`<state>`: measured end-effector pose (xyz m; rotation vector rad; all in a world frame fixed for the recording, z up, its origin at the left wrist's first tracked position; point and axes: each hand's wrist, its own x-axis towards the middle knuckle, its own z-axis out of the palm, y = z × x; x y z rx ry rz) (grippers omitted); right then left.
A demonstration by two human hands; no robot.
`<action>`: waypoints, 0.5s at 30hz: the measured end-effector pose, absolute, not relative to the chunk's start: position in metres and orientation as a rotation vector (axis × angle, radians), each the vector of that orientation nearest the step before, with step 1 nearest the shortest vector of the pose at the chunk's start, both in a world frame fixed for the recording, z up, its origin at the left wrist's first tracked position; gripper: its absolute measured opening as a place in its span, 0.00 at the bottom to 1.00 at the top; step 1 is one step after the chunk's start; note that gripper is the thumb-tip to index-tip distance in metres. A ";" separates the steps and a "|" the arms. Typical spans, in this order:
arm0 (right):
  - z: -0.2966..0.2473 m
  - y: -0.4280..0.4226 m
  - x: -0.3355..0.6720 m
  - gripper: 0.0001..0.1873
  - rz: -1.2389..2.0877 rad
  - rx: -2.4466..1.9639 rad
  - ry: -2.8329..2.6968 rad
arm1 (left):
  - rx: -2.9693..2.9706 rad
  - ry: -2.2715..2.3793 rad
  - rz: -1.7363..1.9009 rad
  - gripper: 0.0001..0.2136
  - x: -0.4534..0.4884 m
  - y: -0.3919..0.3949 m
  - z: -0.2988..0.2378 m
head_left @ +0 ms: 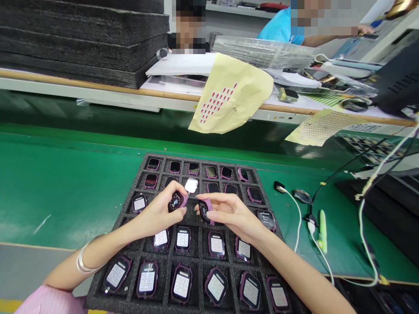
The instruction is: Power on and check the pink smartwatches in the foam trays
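My left hand (165, 209) pinches a purple smartwatch body (176, 200) whose dark screen shows a small blue-white picture. Facing it, my right hand (231, 211) grips a second purple smartwatch body (204, 211), also with a lit picture on its screen. The two watches are held apart, above the middle of a black foam tray (200, 218). Strapless purple watches fill many of the tray's compartments. Those in the near rows, such as this watch (181, 283), show white grid-like screens; most in the far rows are dark. One watch (191, 186) has a bright white screen. My forearms hide some compartments.
The tray lies on a green bench (59, 183). White charging cables (298, 218) and a light-green pen-like tool (322, 231) lie to the right. Black foam trays (81, 39) are stacked on the shelf behind. Yellow arrow sheets (229, 96) hang from its edge; two people are beyond.
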<state>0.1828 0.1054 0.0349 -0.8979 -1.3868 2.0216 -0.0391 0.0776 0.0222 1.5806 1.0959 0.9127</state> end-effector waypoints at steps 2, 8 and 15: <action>0.035 0.105 0.182 0.21 2.029 -0.897 -1.385 | 1.539 1.090 0.905 0.09 -0.038 0.078 0.021; 0.034 0.107 0.181 0.21 2.017 -0.906 -1.375 | 1.566 1.113 0.913 0.09 -0.036 0.079 0.022; 0.034 0.107 0.182 0.21 1.995 -0.912 -1.349 | 1.582 1.132 0.907 0.08 -0.038 0.080 0.025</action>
